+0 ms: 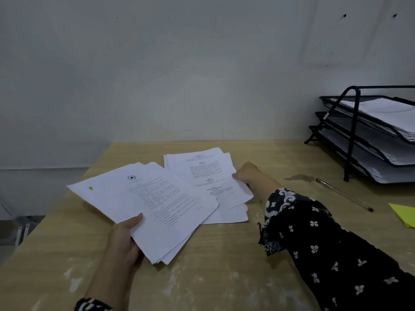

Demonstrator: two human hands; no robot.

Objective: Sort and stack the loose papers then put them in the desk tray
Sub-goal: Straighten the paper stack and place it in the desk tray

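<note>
The left hand [125,239] pinched a floppy, slippery sheaf [146,205] at its 7 o'clock corner, while the right hand [249,176] nipped the pile's [202,171] top sheet at 3 o'clock, likely best squared by edges.

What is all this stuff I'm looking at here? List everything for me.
Held paper stack: several white printed sheets, fanned, front left, gripped at its near edge.
Loose papers: several white printed sheets, overlapping on the desk's middle.
Desk: one, light wood with pale smudges.
Desk tray: one, black wire, three tiers, far right; white paper in each tier.
Pen: one, clear with dark tip, right of the papers.
Sticky notes: yellow, right edge; count unclear.
Stain: one, dark, near the pen.
Wall: pale grey, behind.
Left hand: holds the stack.
Right hand: pinches a loose sheet; dark floral sleeve.
</note>
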